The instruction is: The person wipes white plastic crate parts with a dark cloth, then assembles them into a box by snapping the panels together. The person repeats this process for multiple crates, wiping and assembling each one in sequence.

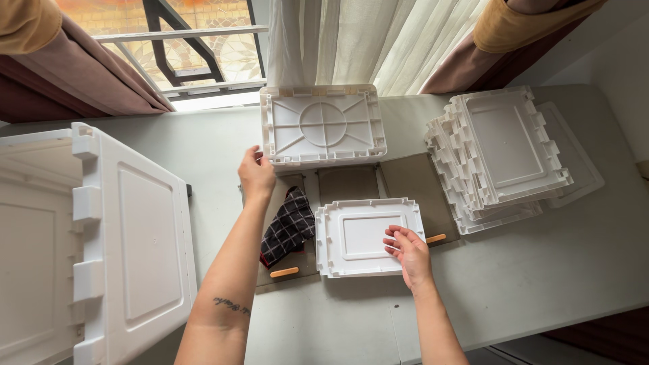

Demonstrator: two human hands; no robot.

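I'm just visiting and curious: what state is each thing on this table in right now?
Upturned white bin: bottom up, left hand on its corner.
White lid: lying flat, right hand resting on it.
Checked cloth: crumpled, on the grey mat.
Stack of lids: piled unevenly.
Large white crate: tipped on its side.

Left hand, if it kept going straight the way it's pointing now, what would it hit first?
The left hand points away from the person, toward the window. It already sits at the near left corner of the upturned white crate, so it would meet that crate first. Whether the fingers grip or only touch it is unclear.
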